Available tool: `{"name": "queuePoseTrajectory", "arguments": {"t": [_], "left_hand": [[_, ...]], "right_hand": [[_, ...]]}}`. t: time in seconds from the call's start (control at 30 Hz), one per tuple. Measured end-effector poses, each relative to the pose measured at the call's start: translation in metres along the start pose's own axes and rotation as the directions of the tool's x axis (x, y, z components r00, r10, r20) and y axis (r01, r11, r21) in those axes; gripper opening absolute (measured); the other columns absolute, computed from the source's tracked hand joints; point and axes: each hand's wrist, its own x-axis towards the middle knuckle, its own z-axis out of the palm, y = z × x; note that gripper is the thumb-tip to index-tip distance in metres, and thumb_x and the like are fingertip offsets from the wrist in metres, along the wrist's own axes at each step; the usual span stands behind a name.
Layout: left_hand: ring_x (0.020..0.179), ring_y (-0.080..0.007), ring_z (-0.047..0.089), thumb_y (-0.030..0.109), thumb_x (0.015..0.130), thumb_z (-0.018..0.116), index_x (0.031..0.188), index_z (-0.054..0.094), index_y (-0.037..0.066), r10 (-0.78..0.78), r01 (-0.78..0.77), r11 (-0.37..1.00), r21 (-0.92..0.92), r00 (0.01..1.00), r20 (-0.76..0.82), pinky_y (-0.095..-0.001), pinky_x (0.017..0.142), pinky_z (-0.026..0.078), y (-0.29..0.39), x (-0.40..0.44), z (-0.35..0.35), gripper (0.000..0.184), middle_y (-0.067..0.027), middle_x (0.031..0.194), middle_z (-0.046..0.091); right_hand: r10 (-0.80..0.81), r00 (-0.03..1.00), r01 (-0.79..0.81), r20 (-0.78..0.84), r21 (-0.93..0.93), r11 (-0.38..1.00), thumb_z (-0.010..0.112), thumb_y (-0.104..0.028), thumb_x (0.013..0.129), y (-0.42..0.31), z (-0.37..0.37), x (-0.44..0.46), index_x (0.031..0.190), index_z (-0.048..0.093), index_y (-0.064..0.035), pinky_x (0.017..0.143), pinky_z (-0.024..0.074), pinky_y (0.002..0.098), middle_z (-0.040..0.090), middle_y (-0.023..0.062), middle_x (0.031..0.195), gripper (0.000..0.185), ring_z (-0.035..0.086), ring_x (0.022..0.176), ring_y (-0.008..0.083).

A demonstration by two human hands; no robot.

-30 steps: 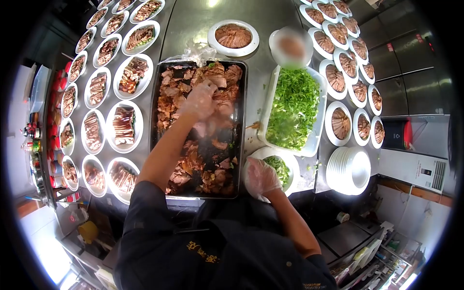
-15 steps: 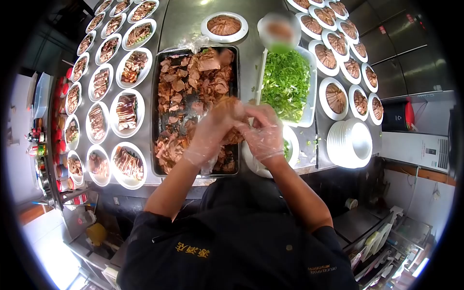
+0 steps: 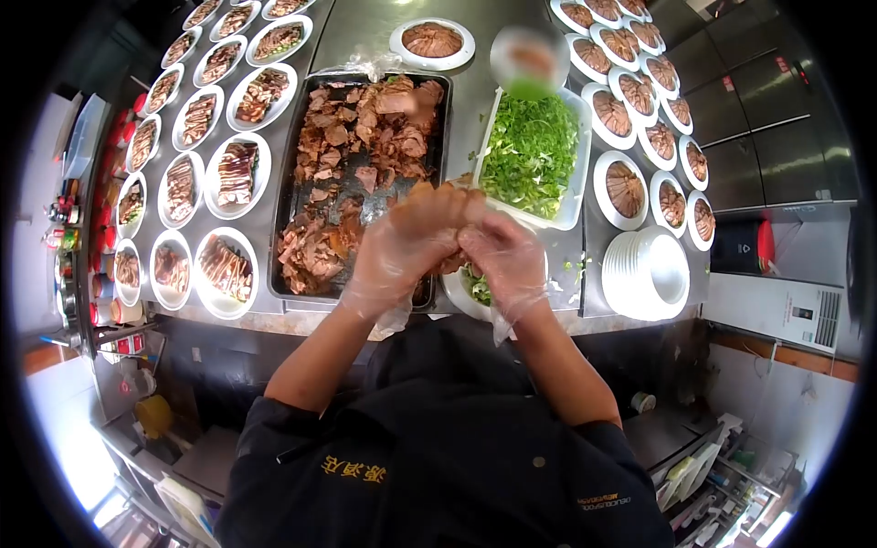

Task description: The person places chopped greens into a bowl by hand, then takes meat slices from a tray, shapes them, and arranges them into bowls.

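Holds a row of meat slices (image 3: 440, 208) between left hand (image 3: 395, 254) and right hand (image 3: 502, 251), both in clear plastic gloves. Has the left hand curled round the slices, fingers closed on them, and the right hand's fingers closed on their near side, so a grip on the meat from both hands. Holds it above the counter (image 3: 352, 36), between the black tray (image 3: 447, 119) and the greens tub. Covers the tray's near right corner with the left hand. Shows in the tray chopped meat (image 3: 331, 123), heaped at the far end and near left corner, thinner in the middle. Has below the right hand a partly hidden white plate (image 3: 453, 294) with green leaves (image 3: 476, 287) on it. Shows the white tub (image 3: 581, 155) beyond that hand, full of chopped greens (image 3: 530, 146). Has sliced meat on each of the oval plates (image 3: 226, 312) left of the tray and fanned slices on the filled plates (image 3: 600, 196) at far right. Includes a stack of plates (image 3: 660, 274) near the right edge, and one more meat dish (image 3: 433, 65) beyond the tray.
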Motion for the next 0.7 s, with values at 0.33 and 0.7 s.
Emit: {"name": "queuePoseTrajectory", "arguments": {"t": [0.33,0.7], "left_hand": [[0.114,-0.0134,0.066,0.01,0.102,0.072,0.128,0.07,0.001,-0.211,0.2,0.948,-0.247,0.977,-0.015,-0.0328,0.101,0.053,0.023,-0.008,0.053,0.028,-0.0038,0.126,0.071],[0.129,-0.0177,0.064,-0.002,0.103,0.069,0.144,0.06,0.001,-0.05,0.063,0.984,-0.167,0.995,0.083,-0.0359,0.107,0.055,-0.008,-0.01,0.079,0.043,-0.0052,0.134,0.067]], "right_hand": [[-0.326,0.926,0.305,0.189,0.131,0.943,0.08,0.003,0.096,-0.016,-0.072,-0.009,0.119,0.073,-0.0006,0.093,0.0604,0.0307,0.076,0.0064,0.118,0.025,0.072,0.103,0.0141],[-0.179,0.939,0.272,0.293,-0.32,0.908,0.086,-0.013,0.093,-0.012,-0.108,-0.008,0.108,0.077,-0.0033,0.074,0.0561,0.0276,0.078,0.0015,0.093,0.02,0.067,0.082,0.0085]]}}
